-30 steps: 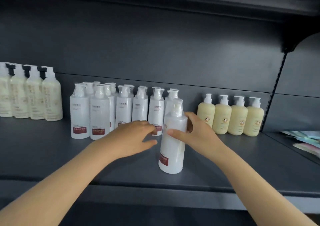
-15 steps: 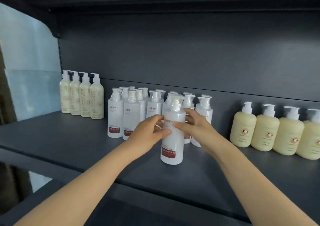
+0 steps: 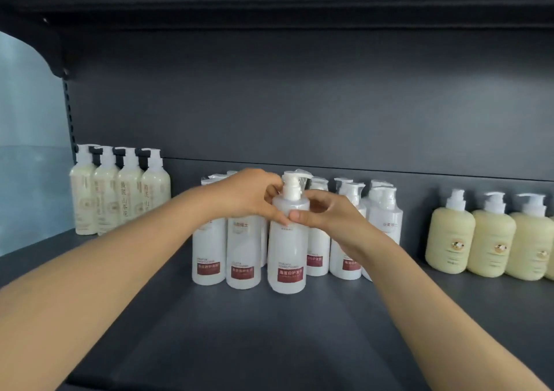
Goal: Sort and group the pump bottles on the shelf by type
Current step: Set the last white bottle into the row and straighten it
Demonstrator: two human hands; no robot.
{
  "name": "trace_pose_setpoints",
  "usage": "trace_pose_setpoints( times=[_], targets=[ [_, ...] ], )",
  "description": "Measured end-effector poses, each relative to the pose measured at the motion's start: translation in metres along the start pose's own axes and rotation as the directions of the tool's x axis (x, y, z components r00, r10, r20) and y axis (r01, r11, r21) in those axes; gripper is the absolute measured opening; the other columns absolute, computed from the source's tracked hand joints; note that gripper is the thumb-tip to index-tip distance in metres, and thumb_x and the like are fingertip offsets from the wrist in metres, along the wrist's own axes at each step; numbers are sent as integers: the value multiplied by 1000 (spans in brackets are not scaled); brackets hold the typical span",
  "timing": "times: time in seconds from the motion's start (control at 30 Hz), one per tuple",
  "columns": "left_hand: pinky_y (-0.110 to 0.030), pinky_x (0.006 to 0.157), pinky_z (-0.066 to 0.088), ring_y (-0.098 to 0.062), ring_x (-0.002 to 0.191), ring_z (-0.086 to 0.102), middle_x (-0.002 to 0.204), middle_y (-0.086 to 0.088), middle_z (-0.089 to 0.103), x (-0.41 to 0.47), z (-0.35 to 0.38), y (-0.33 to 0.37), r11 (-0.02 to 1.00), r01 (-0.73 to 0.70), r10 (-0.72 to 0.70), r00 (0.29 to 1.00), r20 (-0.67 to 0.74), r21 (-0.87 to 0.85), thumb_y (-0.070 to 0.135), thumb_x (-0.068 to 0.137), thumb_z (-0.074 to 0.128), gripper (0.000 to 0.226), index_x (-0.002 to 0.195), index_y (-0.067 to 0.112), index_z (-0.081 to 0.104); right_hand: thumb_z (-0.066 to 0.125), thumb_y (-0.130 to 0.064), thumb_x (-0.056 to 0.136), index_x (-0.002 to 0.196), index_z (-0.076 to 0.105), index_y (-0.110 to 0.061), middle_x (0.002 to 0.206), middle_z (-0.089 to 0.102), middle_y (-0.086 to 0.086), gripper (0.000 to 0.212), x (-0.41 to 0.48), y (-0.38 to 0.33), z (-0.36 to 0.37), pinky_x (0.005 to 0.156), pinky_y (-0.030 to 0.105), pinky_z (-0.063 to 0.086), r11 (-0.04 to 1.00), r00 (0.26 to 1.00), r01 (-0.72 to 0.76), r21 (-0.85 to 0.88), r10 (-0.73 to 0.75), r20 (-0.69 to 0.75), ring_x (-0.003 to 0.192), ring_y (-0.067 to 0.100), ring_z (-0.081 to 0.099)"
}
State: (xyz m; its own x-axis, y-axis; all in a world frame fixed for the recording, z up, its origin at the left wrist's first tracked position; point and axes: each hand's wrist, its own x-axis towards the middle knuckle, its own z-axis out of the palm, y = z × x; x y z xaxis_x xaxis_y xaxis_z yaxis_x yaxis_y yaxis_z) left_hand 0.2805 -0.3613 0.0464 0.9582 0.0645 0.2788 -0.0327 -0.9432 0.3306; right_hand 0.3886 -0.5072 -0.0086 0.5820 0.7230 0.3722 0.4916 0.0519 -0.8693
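Standing upright, the white bottle is clasped at its shoulder by the left hand and right hand, apparently just ahead of the matching row.

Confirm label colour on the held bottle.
Dark red label with white text, on the bottle; head view.

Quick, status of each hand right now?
Left hand: holds the front white plastic pump bottle with the red label, near its neck.
Right hand: holds the same bottle's shoulder.
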Motion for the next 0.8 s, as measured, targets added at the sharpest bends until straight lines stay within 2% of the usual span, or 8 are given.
trace_pose_setpoints(
  times=[0.13,0.2,0.23,0.3,0.37,0.57,0.67,0.8],
  targets=[
    [-8,72,42,-4,83,59,86,14,65,21,-18,-13,984,-83,71,994,78,159,37,69,78,34,96,18,68,79,-15,72,103,68,-18,108,71,8,33,12,6,8,90,24,52,999,996,-18,28,20,-87,104,23,65],
    [-6,61,37,-2,74,55,78,15,62,29,-16,-20,966,-110,96,993,72,232,41,70,77,32,86,16,65,84,-20,67,105,68,-18,110,69,10,42,17,12,12,95,32,51,1000,990,-29,8,30,-140,106,26,64],
    [-10,63,39,-4,75,55,82,13,65,32,-13,-23,959,-123,108,992,70,254,42,70,76,37,90,12,66,85,-22,65,105,68,-18,110,69,10,44,17,14,14,95,33,51,999,987,-37,-7,35,-157,106,26,63],
    [-21,74,45,-9,87,59,97,8,69,38,-7,-30,948,-147,128,988,86,282,44,69,76,42,98,14,69,83,-17,68,96,67,-24,103,71,4,33,17,20,16,88,22,52,999,984,-41,-31,35,-174,100,23,65],
    [-28,82,48,-13,94,61,100,6,70,39,-1,-35,930,-172,144,983,111,325,45,69,75,42,98,15,69,81,-15,70,88,63,-30,93,70,-4,30,14,22,20,80,14,50,998,985,-35,-57,25,-172,90,17,65],
    [-28,88,28,-5,96,56,101,17,68,36,-3,-46,923,-160,142,987,77,351,52,71,71,36,99,30,68,82,-21,69,116,56,-29,109,65,-1,54,11,22,23,86,22,51,971,990,-94,-221,67,-126,99,13,62],
    [-31,93,24,-4,99,56,103,18,68,33,-1,-52,937,-166,157,986,55,307,54,73,68,33,99,35,67,82,-17,69,126,43,-36,108,56,-1,71,4,22,26,75,28,55,949,986,-153,-275,131,-99,89,11,60],
    [-28,91,22,-4,99,55,102,18,67,32,-1,-55,932,-176,171,984,46,317,52,75,67,31,101,34,65,82,-20,69,131,43,-33,107,56,-3,75,5,24,33,61,28,55,929,984,-142,-342,94,-153,83,9,57]
  ],
)
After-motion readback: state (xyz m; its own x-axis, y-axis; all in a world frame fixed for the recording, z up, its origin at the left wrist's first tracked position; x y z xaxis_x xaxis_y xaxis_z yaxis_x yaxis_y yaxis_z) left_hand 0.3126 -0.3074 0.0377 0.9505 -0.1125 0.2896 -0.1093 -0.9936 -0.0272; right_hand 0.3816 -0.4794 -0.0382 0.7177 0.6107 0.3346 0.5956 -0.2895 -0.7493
